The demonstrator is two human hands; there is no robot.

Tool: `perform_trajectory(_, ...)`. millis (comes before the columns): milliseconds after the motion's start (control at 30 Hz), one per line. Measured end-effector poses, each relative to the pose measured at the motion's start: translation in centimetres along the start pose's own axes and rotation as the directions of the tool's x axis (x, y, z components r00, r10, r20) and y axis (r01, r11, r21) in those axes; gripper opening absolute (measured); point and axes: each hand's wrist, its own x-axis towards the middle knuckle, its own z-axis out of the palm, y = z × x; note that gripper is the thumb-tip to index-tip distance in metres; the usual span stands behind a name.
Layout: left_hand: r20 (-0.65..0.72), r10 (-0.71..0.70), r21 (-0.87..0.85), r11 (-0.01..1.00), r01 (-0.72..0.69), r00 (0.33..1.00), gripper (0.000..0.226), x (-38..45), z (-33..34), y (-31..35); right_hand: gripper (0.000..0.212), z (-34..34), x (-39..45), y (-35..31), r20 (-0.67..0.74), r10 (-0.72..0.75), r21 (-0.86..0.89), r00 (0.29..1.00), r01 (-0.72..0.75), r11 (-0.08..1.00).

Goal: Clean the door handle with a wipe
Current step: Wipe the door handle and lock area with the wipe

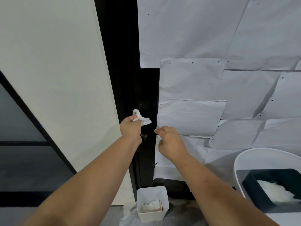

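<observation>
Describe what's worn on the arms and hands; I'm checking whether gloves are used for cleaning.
Nothing is worn: the left hand and right hand are bare, with no gloves. Both forearms are uncovered as far as the frame shows, with no sleeves, watch or rings visible.

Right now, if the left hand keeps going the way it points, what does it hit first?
Probably the black door panel: the left hand, holding the wipe, points up and forward at it. Depth is unclear.

Left hand (pixel 130 126) grips crumpled white wipe (pixel 141 117) against black door frame (pixel 120 70). Right hand (pixel 171 142) just right, at paper-covered door panel (pixel 195 30). Below: small white square bin (pixel 153 214); lower right, round white tub (pixel 241 168) holding dark rectangular tray (pixel 254 183).
</observation>
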Motion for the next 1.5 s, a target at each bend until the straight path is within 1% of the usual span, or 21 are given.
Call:
perform_trajectory(67,0.083,0.048,0.041,0.998,-0.052,0.995,0.024,-0.1,-0.2,0.4,0.054,0.0,0.1,0.0,-0.009,0.009,0.001,1.000,-0.009,1.000)
perform_trajectory(167,0.191,0.168,0.132,0.972,-0.195,0.967,0.022,-0.9,-0.8,1.1,0.052,0.0,0.3,-0.1,-0.013,0.019,0.015,1.000,-0.019,1.000)
perform_trajectory(233,0.251,0.187,0.159,0.960,-0.231,0.950,0.018,-1.1,-1.5,1.8,0.049,0.1,0.4,-0.1,-0.018,0.028,0.012,0.999,-0.028,1.000)
perform_trajectory(333,0.428,0.049,0.110,0.988,-0.105,0.903,0.023,-1.3,-3.3,3.1,0.040,-0.1,0.9,-0.1,-0.021,0.075,0.031,0.997,-0.075,0.997)
perform_trajectory(400,0.521,-0.037,0.086,0.996,-0.010,0.853,0.028,-1.4,-4.3,3.8,0.036,-0.8,1.6,-0.5,-0.011,0.167,0.138,0.986,-0.163,0.977)
perform_trajectory(500,0.589,-0.124,0.074,0.992,0.100,0.798,0.037,-1.1,-5.5,4.1,0.036,-2.2,2.3,-1.9,0.080,0.330,0.436,0.941,-0.331,0.837)
perform_trajectory(600,0.629,-0.150,0.067,0.988,0.139,0.762,0.041,-0.8,-6.2,4.1,0.039,-2.5,2.3,-3.4,0.202,0.324,0.546,0.924,-0.381,0.746)
perform_trajectory(700,0.631,-0.152,0.074,0.988,0.135,0.761,0.039,-0.7,-6.6,3.8,0.036,-2.2,2.3,-4.2,0.326,0.292,0.674,0.899,-0.438,0.595)
perform_trajectory(800,0.588,-0.129,0.104,0.991,0.084,0.798,0.039,-0.3,-6.9,3.7,0.016,-2.1,2.5,-4.2,0.332,0.325,0.664,0.886,-0.464,0.586)
perform_trajectory(867,0.523,-0.084,0.159,0.987,0.000,0.848,0.036,-0.2,-6.9,4.0,0.009,-2.3,2.5,-4.1,0.307,0.361,0.666,0.881,-0.470,0.579)
perform_trajectory(900,0.475,-0.049,0.192,0.980,-0.049,0.879,0.033,-0.3,-6.9,4.2,0.009,-2.4,2.6,-3.9,0.304,0.380,0.683,0.874,-0.478,0.553)
perform_trajectory(967,0.357,0.053,0.261,0.953,-0.154,0.933,0.027,-0.2,-6.7,4.4,0.008,-2.6,3.0,-3.5,0.316,0.430,0.747,0.846,-0.502,0.437)
perform_trajectory(1033,0.271,0.229,0.321,0.894,-0.312,0.935,0.026,-0.2,-6.5,4.4,0.007,-3.2,3.5,-3.5,0.315,0.479,0.812,0.819,-0.494,0.310)
perform_trajectory(1100,0.234,0.432,0.380,0.784,-0.491,0.871,0.026,-0.3,-6.5,4.4,0.031,-4.0,3.9,-3.8,0.321,0.550,0.817,0.771,-0.519,0.251)
perform_trajectory(1133,0.230,0.535,0.412,0.703,-0.580,0.813,0.024,-0.4,-6.5,4.5,0.036,-4.2,4.1,-3.9,0.290,0.579,0.830,0.762,-0.502,0.245)
perform_trajectory(1167,0.244,0.646,0.440,0.590,-0.677,0.723,0.022,-0.5,-6.5,4.7,0.029,-4.4,4.1,-3.9,0.225,0.593,0.866,0.773,-0.438,0.242)
perform_trajectory(1233,0.302,0.823,0.469,0.310,-0.827,0.480,0.025,-0.4,-6.2,5.5,0.010,-4.6,4.0,-4.0,0.058,0.595,0.910,0.802,-0.288,0.298)
perform_trajectory(1300,0.318,0.911,0.464,0.092,-0.881,0.263,0.032,0.0,-5.6,6.8,0.012,-4.3,3.9,-4.2,-0.071,0.568,0.864,0.820,-0.235,0.446)
perform_trajectory(1367,0.303,0.949,0.492,-0.077,-0.867,0.088,0.038,0.7,-4.7,7.9,0.014,-3.5,4.3,-4.4,-0.140,0.506,0.722,0.851,-0.262,0.640)
perform_trajectory(1433,0.323,0.946,0.550,-0.215,-0.807,-0.032,0.042,1.7,-3.6,9.2,0.016,-2.2,4.7,-4.3,-0.142,0.398,0.489,0.907,-0.285,0.824)
perform_trajectory(1500,0.353,0.932,0.603,-0.293,-0.742,-0.081,0.045,2.6,-2.5,10.6,0.023,-0.8,4.8,-4.3,-0.055,0.224,0.228,0.973,-0.207,0.952)
